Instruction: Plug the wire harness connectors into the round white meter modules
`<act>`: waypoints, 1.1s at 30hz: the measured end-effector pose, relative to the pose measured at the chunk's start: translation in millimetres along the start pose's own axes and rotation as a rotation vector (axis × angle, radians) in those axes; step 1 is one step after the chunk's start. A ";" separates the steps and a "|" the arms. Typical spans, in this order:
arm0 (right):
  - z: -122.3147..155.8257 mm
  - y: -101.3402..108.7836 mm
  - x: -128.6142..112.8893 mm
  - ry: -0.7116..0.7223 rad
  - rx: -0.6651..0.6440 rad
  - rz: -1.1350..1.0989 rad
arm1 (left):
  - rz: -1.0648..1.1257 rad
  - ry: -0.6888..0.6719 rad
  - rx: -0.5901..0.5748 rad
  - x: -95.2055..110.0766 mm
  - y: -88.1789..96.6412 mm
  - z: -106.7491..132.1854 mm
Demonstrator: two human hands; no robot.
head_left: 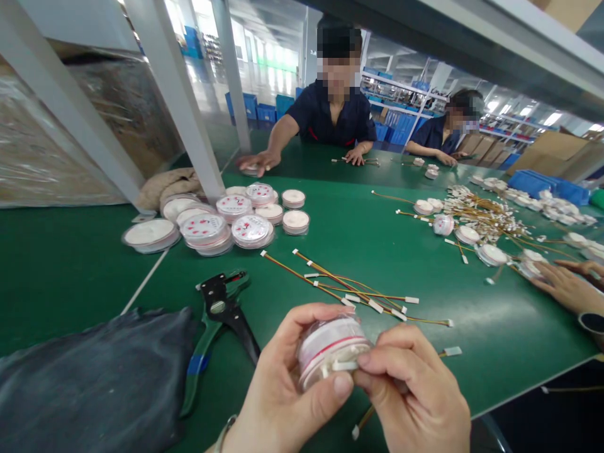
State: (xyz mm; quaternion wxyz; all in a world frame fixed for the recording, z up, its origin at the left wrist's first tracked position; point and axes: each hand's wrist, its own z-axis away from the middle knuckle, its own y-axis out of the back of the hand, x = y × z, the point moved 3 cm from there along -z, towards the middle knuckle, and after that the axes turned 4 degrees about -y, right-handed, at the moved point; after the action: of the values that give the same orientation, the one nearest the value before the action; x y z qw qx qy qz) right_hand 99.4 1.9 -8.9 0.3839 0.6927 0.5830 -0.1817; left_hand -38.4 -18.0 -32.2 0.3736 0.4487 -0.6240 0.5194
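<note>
The left hand point(290, 380) has its grip wrapped around a disc point(330, 340) over the worktop point(340, 220); the right hand point(415, 390) pinches a white plug point(346, 365) at the disc's near side. The step in hand looks like working that plug at the disc, so the next move calls for steady support and fine fingertip alignment. Beyond lie loose cables point(337, 287); leftward, a stripper point(218, 307).

Bright glossy floor point(276, 78) and white shelving point(406, 85) beyond green table point(340, 233)
</note>
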 end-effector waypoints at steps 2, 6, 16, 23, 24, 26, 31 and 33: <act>2.0 1.8 2.4 0.017 -0.046 -0.006 | -0.009 -0.002 -0.004 0.8 -0.2 0.0; 4.5 6.0 4.6 0.027 -0.074 0.001 | -0.033 -0.006 0.002 2.1 -0.5 0.0; 5.8 0.1 -4.5 0.034 0.224 -0.049 | -0.161 -0.149 0.038 6.0 1.6 4.0; 12.4 2.8 2.5 -0.004 0.055 -0.100 | -0.262 -0.300 0.017 13.4 -0.4 6.5; 13.2 3.7 4.8 -0.045 0.038 -0.112 | -0.274 -0.330 0.010 14.5 -0.7 6.4; 13.3 3.8 8.5 -0.111 -0.030 -0.142 | -0.315 -0.383 -0.006 15.7 -0.6 6.2; 10.2 0.4 10.5 -0.171 -0.296 -0.237 | -0.467 -0.496 -0.033 16.7 1.9 9.0; 10.5 -0.6 8.1 -0.191 -0.330 -0.253 | -0.489 -0.506 -0.042 17.2 2.9 10.0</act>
State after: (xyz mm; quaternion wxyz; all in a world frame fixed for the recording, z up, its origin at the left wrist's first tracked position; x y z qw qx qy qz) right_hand 103.0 -0.5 -21.5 0.5196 0.5215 0.6480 -0.1956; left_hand -46.6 -30.6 -18.9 0.3296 0.6914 -0.5815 0.2740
